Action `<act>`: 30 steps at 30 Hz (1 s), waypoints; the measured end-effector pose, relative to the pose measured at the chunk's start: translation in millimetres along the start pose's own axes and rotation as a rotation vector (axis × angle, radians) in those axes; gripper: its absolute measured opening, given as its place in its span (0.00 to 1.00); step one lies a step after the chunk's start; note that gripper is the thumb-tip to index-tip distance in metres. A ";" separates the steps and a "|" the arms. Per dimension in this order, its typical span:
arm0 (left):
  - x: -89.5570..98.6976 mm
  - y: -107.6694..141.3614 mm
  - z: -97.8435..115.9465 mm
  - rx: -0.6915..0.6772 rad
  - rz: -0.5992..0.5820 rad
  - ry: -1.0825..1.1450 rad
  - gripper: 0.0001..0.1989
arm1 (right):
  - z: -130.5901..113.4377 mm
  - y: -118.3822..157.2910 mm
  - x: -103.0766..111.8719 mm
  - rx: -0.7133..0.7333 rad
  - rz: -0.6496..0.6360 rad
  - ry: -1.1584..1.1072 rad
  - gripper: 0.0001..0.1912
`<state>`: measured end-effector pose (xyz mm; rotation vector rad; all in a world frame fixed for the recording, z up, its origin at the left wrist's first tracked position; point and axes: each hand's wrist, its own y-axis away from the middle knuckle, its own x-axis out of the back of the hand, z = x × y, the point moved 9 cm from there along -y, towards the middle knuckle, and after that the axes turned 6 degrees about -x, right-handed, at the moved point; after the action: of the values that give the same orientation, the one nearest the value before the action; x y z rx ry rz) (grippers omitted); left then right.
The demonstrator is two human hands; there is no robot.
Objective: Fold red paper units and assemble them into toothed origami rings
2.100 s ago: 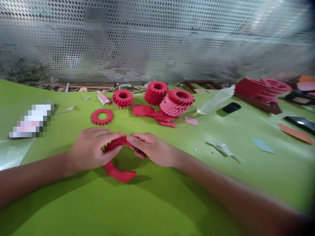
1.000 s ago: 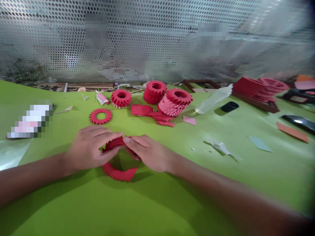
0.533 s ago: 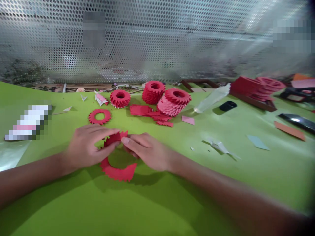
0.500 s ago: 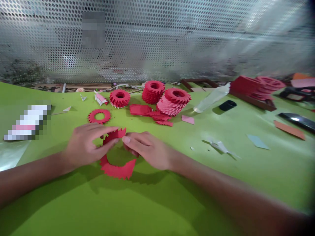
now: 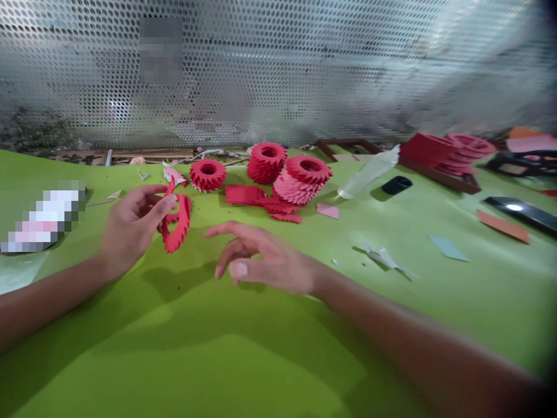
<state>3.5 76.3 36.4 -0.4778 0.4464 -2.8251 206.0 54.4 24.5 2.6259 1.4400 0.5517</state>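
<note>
Thumb and fingers of my left hand (image 5: 134, 223) pinch a curved, saw-edged red paper strip (image 5: 178, 232) above the green table (image 5: 183, 348). Part of another red toothed ring shows behind the strip. My right hand (image 5: 256, 255) hovers to the right of it, fingers apart and holding nothing. Beyond the hands stand a small stack of red toothed rings (image 5: 208, 175), a taller red stack (image 5: 267, 162) and a leaning red and pink stack (image 5: 303, 179). Flat red paper pieces (image 5: 246, 195) lie in front of these stacks.
To the right are a clear glue bottle (image 5: 369, 172), a black cap (image 5: 397, 185), a crumpled clear scrap (image 5: 383, 256), an orange strip (image 5: 503, 226) and a black tool (image 5: 522, 213). A brown tray (image 5: 452, 177) holds red and pink paper. Perforated metal (image 5: 278, 75) stands behind.
My left hand has lifted the red strip up and away, towards the ring behind it. My right hand has let go and opened. The camera view has shifted slightly.
</note>
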 end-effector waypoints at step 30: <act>-54.3 25.9 3.3 0.124 -0.492 0.479 0.26 | -1.5 -4.6 34.1 0.103 0.570 0.314 0.21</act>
<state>59.2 67.0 15.5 0.1513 0.2565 -3.4210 218.5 85.2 33.8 3.1433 0.7586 1.0014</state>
